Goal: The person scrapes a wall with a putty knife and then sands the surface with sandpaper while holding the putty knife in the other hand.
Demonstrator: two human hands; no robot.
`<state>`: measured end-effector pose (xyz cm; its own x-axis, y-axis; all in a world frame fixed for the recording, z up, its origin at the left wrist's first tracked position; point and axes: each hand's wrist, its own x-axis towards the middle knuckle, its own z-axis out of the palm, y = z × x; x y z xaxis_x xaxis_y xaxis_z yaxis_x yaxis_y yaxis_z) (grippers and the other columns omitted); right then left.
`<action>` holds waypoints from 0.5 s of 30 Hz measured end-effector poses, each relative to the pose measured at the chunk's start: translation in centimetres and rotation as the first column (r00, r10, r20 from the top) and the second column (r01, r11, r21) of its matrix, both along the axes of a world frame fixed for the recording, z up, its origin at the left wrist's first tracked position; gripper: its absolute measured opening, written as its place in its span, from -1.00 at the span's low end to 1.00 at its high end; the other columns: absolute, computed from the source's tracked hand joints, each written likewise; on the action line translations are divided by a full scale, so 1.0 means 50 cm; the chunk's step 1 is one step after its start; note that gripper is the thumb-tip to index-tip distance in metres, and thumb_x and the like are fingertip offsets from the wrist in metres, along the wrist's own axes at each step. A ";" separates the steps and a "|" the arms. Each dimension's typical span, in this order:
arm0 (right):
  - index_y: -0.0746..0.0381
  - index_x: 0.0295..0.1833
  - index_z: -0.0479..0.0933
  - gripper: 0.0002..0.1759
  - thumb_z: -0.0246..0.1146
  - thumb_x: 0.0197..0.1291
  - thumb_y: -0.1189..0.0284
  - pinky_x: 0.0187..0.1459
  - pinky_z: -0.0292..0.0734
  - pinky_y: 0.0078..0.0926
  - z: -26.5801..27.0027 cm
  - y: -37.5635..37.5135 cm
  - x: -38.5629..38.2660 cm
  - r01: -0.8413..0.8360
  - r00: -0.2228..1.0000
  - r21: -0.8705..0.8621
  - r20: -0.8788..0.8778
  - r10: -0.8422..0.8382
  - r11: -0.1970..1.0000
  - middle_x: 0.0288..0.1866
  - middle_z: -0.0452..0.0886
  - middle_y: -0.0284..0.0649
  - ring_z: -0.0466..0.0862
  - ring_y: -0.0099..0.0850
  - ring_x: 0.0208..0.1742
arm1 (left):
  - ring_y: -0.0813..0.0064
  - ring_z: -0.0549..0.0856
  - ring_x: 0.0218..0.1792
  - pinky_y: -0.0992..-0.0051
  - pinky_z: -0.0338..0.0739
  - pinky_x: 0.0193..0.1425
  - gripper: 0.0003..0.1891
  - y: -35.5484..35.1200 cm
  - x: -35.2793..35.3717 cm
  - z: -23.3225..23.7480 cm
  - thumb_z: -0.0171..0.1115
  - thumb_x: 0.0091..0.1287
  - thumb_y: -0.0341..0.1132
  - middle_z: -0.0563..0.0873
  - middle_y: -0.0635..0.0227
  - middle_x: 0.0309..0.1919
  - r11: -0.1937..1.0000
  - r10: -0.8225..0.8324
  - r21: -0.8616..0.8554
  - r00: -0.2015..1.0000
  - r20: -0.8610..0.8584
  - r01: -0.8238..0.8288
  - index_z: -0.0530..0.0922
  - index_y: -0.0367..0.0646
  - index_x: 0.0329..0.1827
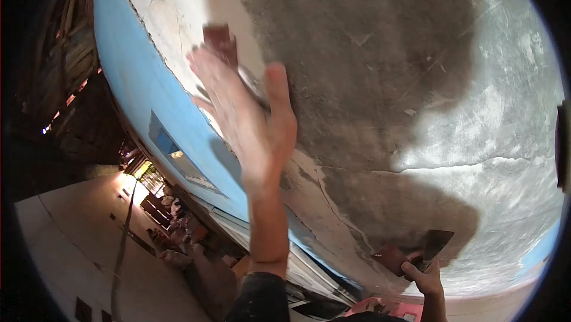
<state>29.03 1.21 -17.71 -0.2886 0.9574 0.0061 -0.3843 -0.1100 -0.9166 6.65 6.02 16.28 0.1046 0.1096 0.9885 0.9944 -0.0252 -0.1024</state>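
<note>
My left hand [247, 122] is flat against the wall [369, 84], its fingers stretched out and blurred, thumb apart. From under its fingers sticks out a reddish-brown piece of sandpaper [220, 39], pressed against the pale strip beside the grey area. Lower right, my right hand [425, 277] grips another reddish-brown sheet [391, 259] with small white marks, thumb on top. A dark, flat, flared blade like a putty knife's [438, 241] also rises from that hand; its handle is mostly hidden by the fingers.
The wall shows a crack [440, 167] and a rough, broken plaster edge [333, 203]. Left of it runs a blue-painted wall [134, 54] with a small window [178, 152]. Clutter [178, 227] lies lower left, and a pink object [383, 307] is at the bottom.
</note>
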 end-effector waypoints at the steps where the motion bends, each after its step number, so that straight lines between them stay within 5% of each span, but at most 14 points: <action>1: 0.32 -0.20 0.58 -0.74 0.47 0.07 0.45 -0.43 0.49 -0.59 -0.001 0.001 0.004 -0.001 1.000 0.016 -0.002 0.001 1.000 -0.44 0.64 -0.27 0.60 -0.55 -0.47 | 0.00 -0.10 0.58 -0.07 -0.37 0.55 -0.27 -0.002 0.004 -0.029 -0.11 0.55 -0.11 -0.03 -0.11 0.56 1.000 0.025 -0.002 1.000 0.002 -0.025 -0.18 -0.37 0.56; 3: 0.32 -0.20 0.58 -0.73 0.49 0.05 0.45 -0.42 0.50 -0.58 -0.007 -0.005 0.014 0.021 0.999 -0.021 -0.042 -0.021 1.000 -0.42 0.64 -0.26 0.61 -0.53 -0.46 | 0.03 -0.07 0.58 -0.04 -0.38 0.56 -0.31 -0.002 0.003 -0.116 -0.14 0.56 -0.18 -0.03 -0.05 0.57 1.000 0.018 0.013 0.999 -0.027 -0.018 -0.20 -0.35 0.57; 7: 0.31 -0.19 0.58 -0.71 0.50 0.02 0.45 -0.34 0.53 -0.54 -0.044 -0.008 0.029 0.048 0.994 -0.084 -0.093 -0.056 0.995 -0.35 0.63 -0.24 0.63 -0.49 -0.38 | -0.14 -0.12 0.56 -0.16 -0.31 0.53 -0.02 -0.005 -0.008 -0.061 -0.04 0.42 0.24 -0.11 -0.31 0.52 0.998 0.014 -0.053 0.998 -0.054 -0.017 -0.16 -0.46 0.54; 10: 0.31 -0.19 0.58 -0.70 0.50 0.00 0.47 -0.27 0.55 -0.50 -0.064 0.003 0.030 0.046 0.996 -0.032 -0.069 -0.048 0.998 -0.29 0.63 -0.20 0.63 -0.46 -0.30 | -0.16 -0.12 0.56 -0.19 -0.29 0.52 -0.02 0.001 -0.008 0.011 -0.06 0.42 0.24 -0.10 -0.32 0.52 1.000 0.022 -0.011 0.998 -0.058 -0.022 -0.16 -0.45 0.54; 15: 0.33 -0.18 0.57 -0.70 0.50 -0.02 0.50 -0.18 0.55 -0.47 -0.075 -0.001 0.041 0.021 0.988 -0.073 -0.149 -0.032 0.997 -0.25 0.63 -0.18 0.62 -0.42 -0.25 | -0.19 -0.14 0.56 -0.19 -0.33 0.51 -0.10 -0.011 -0.001 -0.114 -0.06 0.44 0.14 -0.11 -0.33 0.52 0.997 0.024 -0.077 0.998 -0.051 -0.028 -0.13 -0.41 0.56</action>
<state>31.09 1.16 -21.48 -0.2638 0.9643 -0.0214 -0.5203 -0.1609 -0.8387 6.59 5.46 10.57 0.1497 0.1892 0.9705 0.9885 -0.0092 -0.1507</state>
